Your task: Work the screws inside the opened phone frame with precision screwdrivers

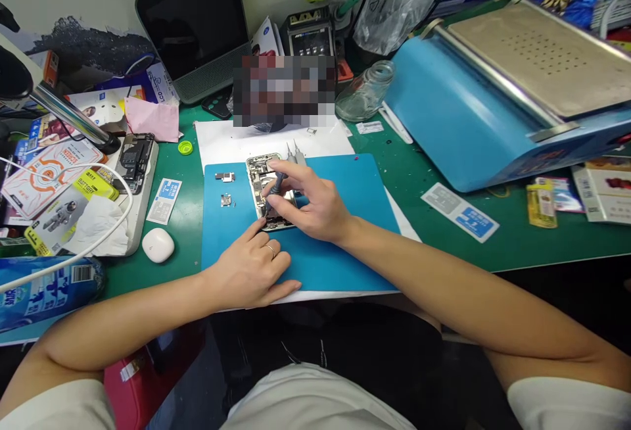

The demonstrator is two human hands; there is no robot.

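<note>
Opened phone [263, 187] worked on at the centre of the blue mat [345, 187].

A screwdriver [274, 190] is gripped in the right hand [308, 206], tip set on the phone's lower interior. The left hand [254, 269] is laid open on the mat, one fingertip touching the phone's lower edge.

Matt blue mat [340, 265], shiny metal phone frame [256, 166]

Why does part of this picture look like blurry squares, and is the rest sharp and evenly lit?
Head view: a pixelated block hides whatever stands behind the opened phone; that is masking, not lens blur. The right hand holding the screwdriver and the left hand are sharp. Light is even with soft shadows; the blue machine bends near the edge, a wide-lens distortion.
</note>
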